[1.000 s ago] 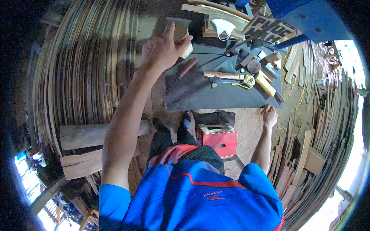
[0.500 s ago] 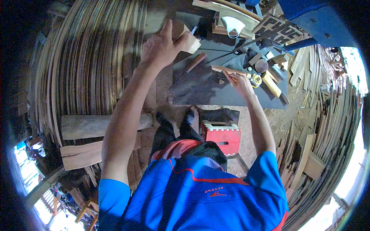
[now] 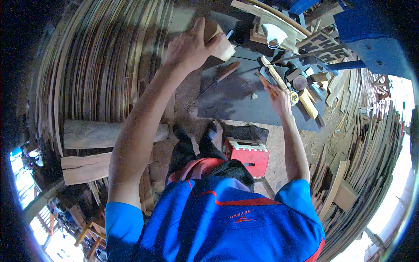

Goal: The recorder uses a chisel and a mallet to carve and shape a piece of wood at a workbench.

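Over the far left of the dark work table (image 3: 235, 107), my left hand (image 3: 187, 48) is closed around a pale wooden block (image 3: 224, 50), thumb stretched along it. Nearer the table's right side, my right hand (image 3: 280, 101) grips a long light-coloured wooden stick (image 3: 274, 72), which points up and away to the left. The far end of the stick is close to dark items, and its exact kind cannot be made out. Between both hands lies a tool with a brown wooden handle (image 3: 228, 71) and a thin dark shaft. A small pale chip (image 3: 254, 96) rests near my right hand.
A yellow tape measure (image 3: 294, 98), a round wooden piece (image 3: 300, 83) and a yellowish wood bar (image 3: 308, 105) crowd the right. A white mask (image 3: 275, 35) lies on boards behind. Stacked planks (image 3: 104, 65) line the left; a red stool (image 3: 248, 159) stands near my legs.
My right hand has swung the wooden stick from lying nearly level to slanting away from me. My left hand still holds the block. The whole view has shifted slightly.
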### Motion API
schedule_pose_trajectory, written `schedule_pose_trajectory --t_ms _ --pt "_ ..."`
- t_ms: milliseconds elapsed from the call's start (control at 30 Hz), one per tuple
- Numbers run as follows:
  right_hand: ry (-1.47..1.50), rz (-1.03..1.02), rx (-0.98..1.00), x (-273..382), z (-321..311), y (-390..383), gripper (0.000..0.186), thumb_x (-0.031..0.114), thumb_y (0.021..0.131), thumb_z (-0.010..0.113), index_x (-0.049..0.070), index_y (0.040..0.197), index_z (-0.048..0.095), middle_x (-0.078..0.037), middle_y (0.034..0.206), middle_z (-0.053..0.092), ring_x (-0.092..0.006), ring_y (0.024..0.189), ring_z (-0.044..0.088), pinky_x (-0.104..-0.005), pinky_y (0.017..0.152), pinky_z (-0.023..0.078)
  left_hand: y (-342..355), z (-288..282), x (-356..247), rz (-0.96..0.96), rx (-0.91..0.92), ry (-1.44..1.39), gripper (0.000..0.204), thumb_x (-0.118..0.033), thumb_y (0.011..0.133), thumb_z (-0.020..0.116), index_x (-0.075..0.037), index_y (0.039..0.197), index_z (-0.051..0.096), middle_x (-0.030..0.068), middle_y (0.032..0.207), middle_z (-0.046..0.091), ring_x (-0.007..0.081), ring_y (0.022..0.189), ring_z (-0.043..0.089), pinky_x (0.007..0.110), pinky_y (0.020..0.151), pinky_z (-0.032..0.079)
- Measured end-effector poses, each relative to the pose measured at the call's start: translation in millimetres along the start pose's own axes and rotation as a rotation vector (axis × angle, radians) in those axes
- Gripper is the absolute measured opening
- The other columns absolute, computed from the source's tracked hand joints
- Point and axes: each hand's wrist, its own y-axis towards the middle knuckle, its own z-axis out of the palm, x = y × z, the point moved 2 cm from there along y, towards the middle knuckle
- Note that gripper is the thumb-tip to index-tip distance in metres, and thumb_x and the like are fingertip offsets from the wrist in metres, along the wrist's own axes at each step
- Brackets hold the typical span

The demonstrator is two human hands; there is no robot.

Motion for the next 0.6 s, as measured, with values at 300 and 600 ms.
schedule_pose_trajectory --t_ms 300,600 --pt "0.515 0.528 -0.003 -64 47 -76 0.022 0.018 0.095 0.060 0.003 0.110 0.067 -0.003 0.082 0.068 -0.0086 0.067 0.062 -0.0243 0.054 0.049 15 11 -17 0.065 0.056 -0.020 0.075 -0.062 0.088 0.049 -0.006 0.137 0.041 0.0267 0.098 0.066 0.0423 0.089 0.066 0.051 0.077 0.054" --pt "0.248 0.327 -0.018 -6 15 -35 0.021 0.017 0.087 0.066 0.005 0.104 0.067 -0.018 0.095 0.068 -0.0308 0.089 0.067 -0.0338 0.078 0.050 13 4 -23 0.118 -0.071 -0.008 0.068 -0.059 0.087 0.053 -0.005 0.127 0.047 0.0241 0.093 0.067 0.0423 0.085 0.066 0.051 0.072 0.054"
